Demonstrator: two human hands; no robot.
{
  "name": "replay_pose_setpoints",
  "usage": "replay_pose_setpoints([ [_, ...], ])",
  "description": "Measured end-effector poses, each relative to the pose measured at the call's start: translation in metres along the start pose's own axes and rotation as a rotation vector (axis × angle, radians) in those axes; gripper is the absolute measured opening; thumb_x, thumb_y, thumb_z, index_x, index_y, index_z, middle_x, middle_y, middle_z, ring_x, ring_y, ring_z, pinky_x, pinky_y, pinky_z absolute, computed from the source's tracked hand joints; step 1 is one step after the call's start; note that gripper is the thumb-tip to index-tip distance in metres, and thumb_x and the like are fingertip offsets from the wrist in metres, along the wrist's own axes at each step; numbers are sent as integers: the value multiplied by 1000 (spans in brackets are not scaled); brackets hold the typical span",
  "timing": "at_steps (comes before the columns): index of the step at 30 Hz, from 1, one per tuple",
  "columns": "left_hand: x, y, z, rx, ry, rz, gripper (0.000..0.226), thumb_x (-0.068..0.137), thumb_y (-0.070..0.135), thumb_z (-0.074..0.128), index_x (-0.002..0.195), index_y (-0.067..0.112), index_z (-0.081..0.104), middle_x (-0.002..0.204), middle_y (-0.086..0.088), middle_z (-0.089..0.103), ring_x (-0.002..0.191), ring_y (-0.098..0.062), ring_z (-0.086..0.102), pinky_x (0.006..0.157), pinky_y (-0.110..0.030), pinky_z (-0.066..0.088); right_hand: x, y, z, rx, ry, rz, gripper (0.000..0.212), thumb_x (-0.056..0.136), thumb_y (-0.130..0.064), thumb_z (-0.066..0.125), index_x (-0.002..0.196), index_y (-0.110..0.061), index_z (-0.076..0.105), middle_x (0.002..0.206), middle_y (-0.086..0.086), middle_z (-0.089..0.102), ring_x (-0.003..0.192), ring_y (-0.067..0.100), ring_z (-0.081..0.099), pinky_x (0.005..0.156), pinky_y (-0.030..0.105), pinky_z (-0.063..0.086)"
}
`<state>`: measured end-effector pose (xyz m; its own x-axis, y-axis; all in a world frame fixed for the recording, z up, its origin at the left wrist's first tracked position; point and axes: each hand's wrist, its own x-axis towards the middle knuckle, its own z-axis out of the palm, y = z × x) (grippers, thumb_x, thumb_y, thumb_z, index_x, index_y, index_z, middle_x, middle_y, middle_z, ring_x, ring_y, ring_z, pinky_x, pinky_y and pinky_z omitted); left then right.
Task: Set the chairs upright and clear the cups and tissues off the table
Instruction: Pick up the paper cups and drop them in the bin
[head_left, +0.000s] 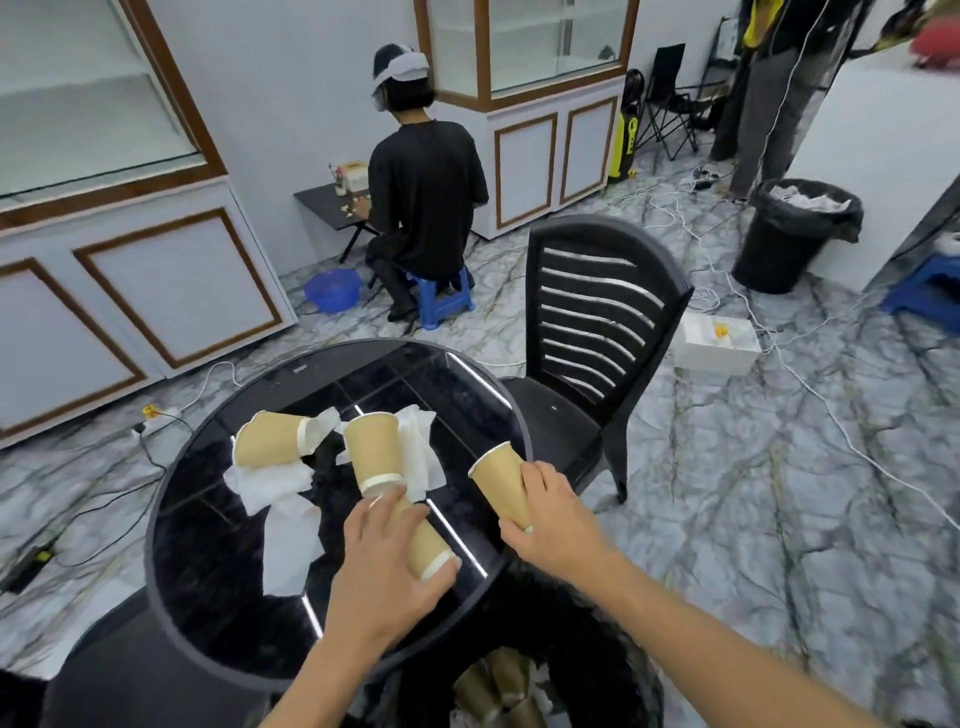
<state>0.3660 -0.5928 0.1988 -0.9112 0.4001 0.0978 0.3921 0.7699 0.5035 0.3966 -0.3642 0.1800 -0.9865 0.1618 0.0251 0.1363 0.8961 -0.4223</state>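
four tan paper cups and some white tissues sit at a round black glass table (218, 587). the left hand (382, 566) curls its fingers over a cup lying on its side (423, 545) at about 5 o'clock on the tabletop, with the thumb against the white rim; the cup touches the glass. the right hand (553, 514) grips a second cup (500, 480) at the table's 3 o'clock edge, fingers wrapped round its lower half, the cup tilted and the open mouth pointing up and away. near the centre an upside-down cup (373, 452) stands on a crumpled tissue (423, 452). at 10 o'clock a fourth cup (270, 439) lies on its side over more tissues (283, 499), which spread toward 7 o'clock. a black slatted chair (587, 332) stands upright at the table's 2 o'clock, its seat just beside the rim. below the table at 6 o'clock, a black-lined bin (613, 680) holds more cups. farther off at 12 o'clock a person in black (426, 197) sits on a blue stool (441, 301).
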Motion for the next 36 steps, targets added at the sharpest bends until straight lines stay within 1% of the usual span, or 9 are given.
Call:
replay_pose_setpoints([
  [4, -16, 30, 18, -39, -56, 41, 64, 70, 68, 63, 127, 41, 51, 154, 22, 27, 142, -13, 16, 86, -43, 56, -38, 21, -5, 17, 9, 42, 57, 87, -43, 59, 129, -8, 43, 125, 7, 46, 107, 25, 51, 84, 32, 51],
  [7, -30, 49, 33, -54, -99, 86, 63, 69, 71, 62, 126, 46, 49, 153, 28, 23, 142, -8, 14, 79, -43, 57, -68, 38, -7, 22, 3, 94, 57, 87, -42, 59, 130, -8, 43, 124, 6, 47, 107, 24, 52, 82, 27, 46],
  [9, -42, 58, 44, -58, -115, 137, 62, 70, 71, 63, 126, 46, 50, 152, 27, 24, 141, -8, 17, 77, -40, 57, -90, 51, -6, 24, -15, 147, 61, 86, -43, 59, 133, -9, 41, 125, 5, 46, 108, 25, 52, 82, 32, 50],
  [15, -79, 63, 76, -101, -175, 248, 67, 71, 72, 62, 129, 39, 54, 152, 23, 29, 142, -11, 19, 93, -34, 52, -144, 71, 6, -20, -108, 240, 65, 85, -49, 57, 135, -12, 39, 128, 5, 47, 110, 26, 52, 86, 38, 51],
  [22, -105, 40, 97, -79, -278, 250, 71, 72, 75, 58, 134, 41, 50, 155, 25, 22, 147, -10, 12, 103, -29, 42, -168, 60, 46, -10, -170, 294, 66, 86, -50, 54, 138, -13, 37, 133, 4, 44, 116, 26, 52, 90, 36, 49],
  [27, -111, 11, 117, -51, -374, 203, 72, 72, 74, 57, 135, 41, 46, 157, 26, 17, 149, -5, 0, 104, -36, 45, -167, 51, 84, -5, -216, 306, 69, 93, -47, 49, 147, -9, 29, 145, 9, 38, 128, 27, 44, 103, 34, 42],
  [30, -113, -8, 137, -91, -415, 205, 69, 75, 70, 60, 134, 37, 48, 158, 21, 20, 150, -8, 7, 109, -33, 37, -167, 50, 111, 1, -226, 299, 68, 95, -47, 47, 149, -9, 28, 148, 9, 36, 132, 27, 41, 107, 34, 40],
  [33, -118, -23, 157, -104, -428, 205, 69, 78, 67, 61, 137, 35, 47, 156, 21, 23, 146, -3, 17, 102, -20, 35, -169, 51, 137, -26, -233, 281, 69, 95, -50, 46, 148, -8, 31, 148, 10, 38, 130, 27, 43, 105, 36, 42],
  [36, -125, -37, 172, -127, -419, 193, 68, 78, 68, 61, 138, 37, 47, 155, 22, 26, 143, -1, 21, 99, -17, 34, -170, 56, 159, -41, -254, 281, 70, 94, -51, 47, 148, -8, 32, 148, 10, 39, 130, 27, 44, 105, 36, 42],
])
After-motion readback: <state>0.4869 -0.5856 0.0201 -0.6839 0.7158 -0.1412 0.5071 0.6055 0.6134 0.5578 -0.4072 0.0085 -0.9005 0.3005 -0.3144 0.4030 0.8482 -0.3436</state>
